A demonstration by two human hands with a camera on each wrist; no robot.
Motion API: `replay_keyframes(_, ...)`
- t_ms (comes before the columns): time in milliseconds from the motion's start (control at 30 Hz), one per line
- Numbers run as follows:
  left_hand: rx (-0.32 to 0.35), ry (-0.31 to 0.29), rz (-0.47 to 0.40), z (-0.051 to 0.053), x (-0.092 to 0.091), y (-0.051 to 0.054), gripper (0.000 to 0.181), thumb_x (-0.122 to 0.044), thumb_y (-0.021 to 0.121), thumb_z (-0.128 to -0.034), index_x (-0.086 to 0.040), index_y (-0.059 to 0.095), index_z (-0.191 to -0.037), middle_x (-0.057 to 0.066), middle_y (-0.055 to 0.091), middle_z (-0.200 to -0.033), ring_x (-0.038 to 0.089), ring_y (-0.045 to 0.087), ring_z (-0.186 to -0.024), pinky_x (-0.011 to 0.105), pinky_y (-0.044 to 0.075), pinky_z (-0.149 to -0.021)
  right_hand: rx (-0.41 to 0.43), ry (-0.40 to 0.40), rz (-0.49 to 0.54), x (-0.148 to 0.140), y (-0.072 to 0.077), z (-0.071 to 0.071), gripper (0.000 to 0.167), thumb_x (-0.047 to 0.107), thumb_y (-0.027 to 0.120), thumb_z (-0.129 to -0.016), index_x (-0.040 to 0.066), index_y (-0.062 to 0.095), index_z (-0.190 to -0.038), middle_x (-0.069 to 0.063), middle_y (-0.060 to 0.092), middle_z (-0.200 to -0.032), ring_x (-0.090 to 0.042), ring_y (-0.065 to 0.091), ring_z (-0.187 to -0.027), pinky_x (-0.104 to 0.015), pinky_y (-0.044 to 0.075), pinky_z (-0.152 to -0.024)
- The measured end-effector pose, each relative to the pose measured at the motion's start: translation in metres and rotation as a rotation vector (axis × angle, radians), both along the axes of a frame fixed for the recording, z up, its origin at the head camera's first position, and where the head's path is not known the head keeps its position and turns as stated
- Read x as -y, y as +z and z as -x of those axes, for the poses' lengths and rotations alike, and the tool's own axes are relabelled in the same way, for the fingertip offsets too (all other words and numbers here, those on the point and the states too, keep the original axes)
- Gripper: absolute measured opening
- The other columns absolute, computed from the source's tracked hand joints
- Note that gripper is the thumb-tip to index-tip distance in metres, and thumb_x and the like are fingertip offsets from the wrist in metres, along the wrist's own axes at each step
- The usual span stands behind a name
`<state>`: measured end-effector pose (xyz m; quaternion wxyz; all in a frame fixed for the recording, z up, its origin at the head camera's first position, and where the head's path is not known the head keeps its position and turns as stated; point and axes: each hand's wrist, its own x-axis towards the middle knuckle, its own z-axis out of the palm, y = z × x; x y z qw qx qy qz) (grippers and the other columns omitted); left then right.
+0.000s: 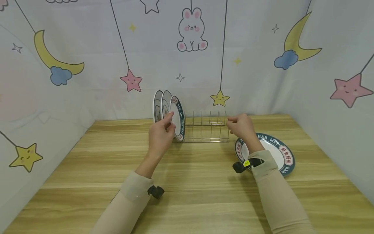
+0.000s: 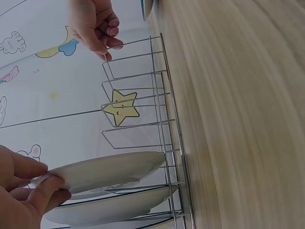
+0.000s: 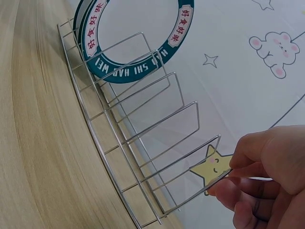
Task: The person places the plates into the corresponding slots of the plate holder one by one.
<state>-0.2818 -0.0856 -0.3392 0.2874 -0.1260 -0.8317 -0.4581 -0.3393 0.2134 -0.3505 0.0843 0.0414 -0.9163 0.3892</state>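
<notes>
Near the tabletop's (image 1: 190, 195) back edge, our left hand (image 1: 161, 136) pinches a green-rimmed plate (image 1: 177, 120), our right hand (image 1: 242, 126) a dish rack (image 1: 201, 125).

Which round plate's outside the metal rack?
The green-rimmed white plate lying on the wooden table, right of the silver wire rack; the other three plates stand in it.

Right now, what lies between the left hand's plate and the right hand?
The head view shows empty slots of the wire rack between the plate and right hand.
</notes>
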Motion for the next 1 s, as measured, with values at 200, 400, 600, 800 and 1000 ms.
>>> replay_keyframes(200,0.083,-0.091,-0.06,0.0021,0.0005,-0.0013,0.053,0.01,0.063,-0.0867,0.0,0.054,-0.138,0.019,0.046,-0.145,0.03,0.057,-0.122,0.021,0.053,-0.087,0.0,0.005,-0.005,0.0002,0.0,-0.0001,0.039,0.018,0.055,-0.095,0.0,0.064,-0.128,-0.016,0.072,-0.098,-0.022,0.07,-0.073,-0.027,0.05,-0.056)
replay_keyframes(400,0.158,-0.135,-0.113,0.0037,0.0008,-0.002,0.054,0.006,0.064,-0.0871,0.0,0.052,-0.139,0.021,0.042,-0.146,0.029,0.057,-0.122,0.02,0.053,-0.087,-0.004,0.004,-0.01,0.0001,0.0,-0.0002,0.039,0.017,0.055,-0.094,0.0,0.064,-0.129,-0.016,0.073,-0.098,-0.023,0.07,-0.072,-0.026,0.046,-0.051)
replay_keyframes(600,0.251,-0.152,-0.108,0.0048,-0.0001,-0.0029,0.055,0.001,0.067,-0.087,0.004,0.051,-0.139,0.017,0.045,-0.147,0.029,0.057,-0.123,0.025,0.052,-0.093,-0.004,0.002,-0.006,-0.0002,-0.0005,-0.0002,0.039,0.017,0.055,-0.095,0.0,0.064,-0.129,-0.017,0.072,-0.099,-0.024,0.07,-0.073,-0.025,0.041,-0.046)
replay_keyframes(800,0.284,-0.157,-0.091,0.004,0.001,-0.0033,0.056,-0.003,0.069,-0.0875,0.002,0.051,-0.14,0.016,0.047,-0.146,0.028,0.059,-0.121,0.03,0.051,-0.096,-0.004,0.002,-0.001,-0.0001,-0.0011,0.0,0.039,0.018,0.055,-0.094,0.0,0.064,-0.128,-0.017,0.072,-0.1,-0.025,0.069,-0.073,-0.024,0.041,-0.046)
replay_keyframes(1000,0.28,-0.152,-0.089,-0.001,0.0037,0.0026,0.056,-0.004,0.069,-0.0872,-0.003,0.053,-0.14,0.015,0.051,-0.143,0.029,0.06,-0.119,0.028,0.054,-0.091,0.002,-0.001,0.0,-0.0004,-0.0011,0.0005,0.04,0.018,0.055,-0.093,0.001,0.064,-0.128,-0.017,0.072,-0.1,-0.025,0.069,-0.073,-0.025,0.042,-0.046)
